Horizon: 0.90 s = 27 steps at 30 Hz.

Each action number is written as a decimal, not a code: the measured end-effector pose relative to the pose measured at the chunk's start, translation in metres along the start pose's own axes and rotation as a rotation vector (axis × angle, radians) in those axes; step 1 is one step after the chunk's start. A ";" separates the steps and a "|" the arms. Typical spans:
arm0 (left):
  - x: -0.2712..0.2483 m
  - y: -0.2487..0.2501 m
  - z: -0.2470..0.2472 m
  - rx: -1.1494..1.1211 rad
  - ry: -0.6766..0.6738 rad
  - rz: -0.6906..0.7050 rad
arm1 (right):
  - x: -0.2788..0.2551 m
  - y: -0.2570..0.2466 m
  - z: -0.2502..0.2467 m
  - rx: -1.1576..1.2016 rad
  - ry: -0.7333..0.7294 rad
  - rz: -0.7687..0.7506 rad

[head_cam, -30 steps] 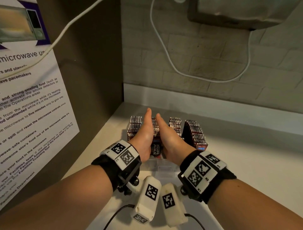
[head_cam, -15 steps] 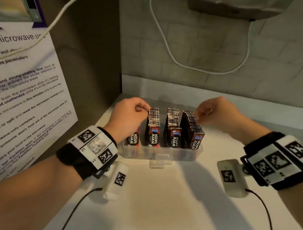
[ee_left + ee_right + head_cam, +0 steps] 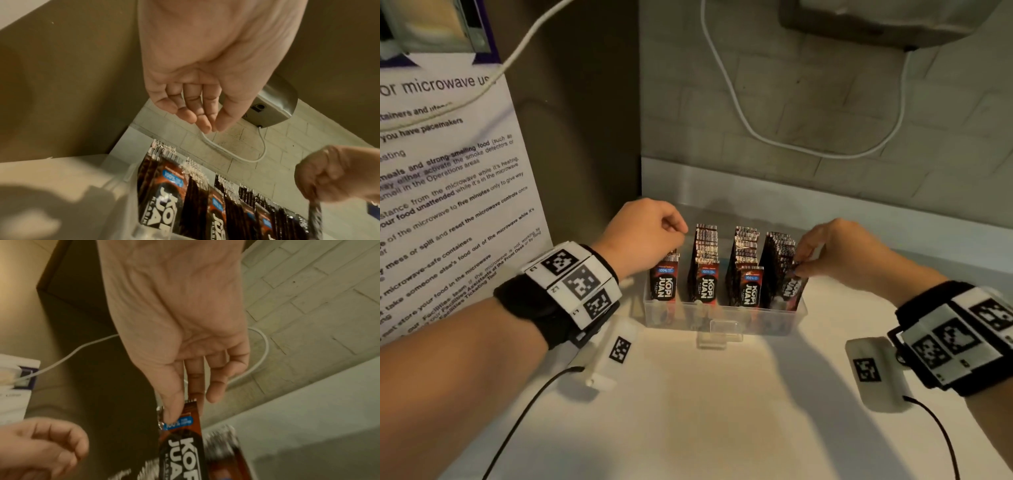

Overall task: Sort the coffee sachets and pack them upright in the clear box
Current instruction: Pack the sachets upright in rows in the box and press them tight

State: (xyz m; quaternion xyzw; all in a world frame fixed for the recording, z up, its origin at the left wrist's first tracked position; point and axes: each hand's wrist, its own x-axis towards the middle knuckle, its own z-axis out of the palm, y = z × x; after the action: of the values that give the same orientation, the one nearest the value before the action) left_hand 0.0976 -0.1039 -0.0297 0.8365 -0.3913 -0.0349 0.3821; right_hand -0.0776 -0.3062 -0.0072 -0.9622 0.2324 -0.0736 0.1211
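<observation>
The clear box (image 3: pixel 724 317) sits on the white surface (image 3: pixel 722 411) near the back wall, just beside the tall brown side panel (image 3: pixel 585 137). Inside it, the coffee sachets (image 3: pixel 705 270) stand upright in four rows, with their printed fronts facing the person, so the box looks almost full. The right hand (image 3: pixel 839 253) is at the row on the right. Its thumb and fingers (image 3: pixel 174 402) pinch the top of one sachet (image 3: pixel 183 431), which stands at the front of that row. It is held by the top edge, likely so it stays straight and can be slid down or pulled up without bending. In the head view this sachet leans a little, so the hand may be setting it straight. The left hand (image 3: pixel 643 236) hangs over the row on the left. Its fingers are loosely curled and hold nothing, as the left wrist view shows; they do not seem to touch the sachets below. It may be waiting there to steady that row or press it neat. A white cable (image 3: pixel 791 137) hangs on the tiled wall behind the box, and a paper notice (image 3: pixel 448 171) is stuck on the left. The job looks close to done.
</observation>
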 end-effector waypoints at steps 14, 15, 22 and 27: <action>0.005 0.014 -0.006 -0.195 -0.082 0.068 | 0.034 -0.093 -0.002 0.308 0.110 -0.210; 0.004 0.008 -0.008 -0.196 -0.085 0.049 | 0.032 -0.088 -0.003 0.333 0.123 -0.193; 0.005 -0.023 -0.003 -0.158 -0.105 0.008 | 0.016 -0.037 -0.008 0.311 0.143 -0.083; 0.001 -0.032 0.009 0.113 -0.047 0.039 | 0.002 -0.003 -0.001 0.168 0.130 0.007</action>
State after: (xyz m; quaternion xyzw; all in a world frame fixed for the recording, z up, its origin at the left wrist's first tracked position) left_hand 0.1155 -0.0971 -0.0571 0.8479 -0.4179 -0.0251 0.3253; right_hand -0.0747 -0.3052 -0.0051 -0.9411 0.2359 -0.1546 0.1864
